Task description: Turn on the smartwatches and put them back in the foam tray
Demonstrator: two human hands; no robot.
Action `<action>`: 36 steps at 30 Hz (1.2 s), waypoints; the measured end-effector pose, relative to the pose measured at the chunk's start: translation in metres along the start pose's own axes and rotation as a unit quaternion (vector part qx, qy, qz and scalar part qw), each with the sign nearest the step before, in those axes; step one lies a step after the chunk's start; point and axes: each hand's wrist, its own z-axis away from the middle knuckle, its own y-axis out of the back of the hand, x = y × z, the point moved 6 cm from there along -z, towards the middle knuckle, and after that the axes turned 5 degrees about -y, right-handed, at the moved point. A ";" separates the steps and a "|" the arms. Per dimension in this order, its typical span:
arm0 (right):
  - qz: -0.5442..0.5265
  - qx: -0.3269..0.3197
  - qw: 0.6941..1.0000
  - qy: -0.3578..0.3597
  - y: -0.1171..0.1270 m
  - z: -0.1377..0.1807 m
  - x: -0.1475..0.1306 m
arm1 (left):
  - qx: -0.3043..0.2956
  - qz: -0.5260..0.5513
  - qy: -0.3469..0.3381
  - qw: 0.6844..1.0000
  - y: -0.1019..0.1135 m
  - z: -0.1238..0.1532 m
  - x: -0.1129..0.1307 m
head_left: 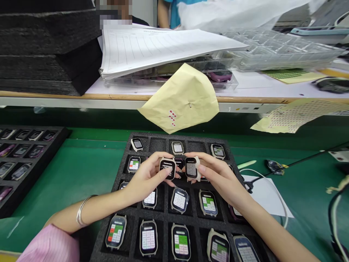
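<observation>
My left hand [148, 178] grips a smartwatch body with a dark screen [167, 168], thumb resting on its face. My right hand [215, 174] pinches a second watch body with a lit grid screen [191, 168]. Both are held side by side just above a black foam tray [163, 214]. The tray's pockets hold several watch bodies with lit screens, such as one with a green screen [208, 202] and one with a white grid [179, 199]. A silver bangle [81, 211] circles my left wrist.
A second black foam tray [24, 160] with watches lies at the left on the green mat. A yellow envelope [182, 100] hangs off the shelf edge. Papers [163, 45], clear plastic trays [275, 49] and black foam stacks [46, 47] sit on the shelf. Cables [283, 163] run at right. Another person stands behind.
</observation>
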 end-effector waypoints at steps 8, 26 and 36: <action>-0.127 -0.040 0.990 -0.041 -0.012 0.003 0.000 | -0.014 0.066 0.027 0.997 0.003 0.000 -0.004; -0.120 -0.001 0.992 -0.031 -0.009 0.001 -0.002 | 0.007 0.006 0.000 1.000 0.003 0.000 0.000; -0.114 0.002 0.993 -0.028 -0.007 0.001 -0.001 | 0.002 0.034 0.015 0.999 0.002 0.002 -0.003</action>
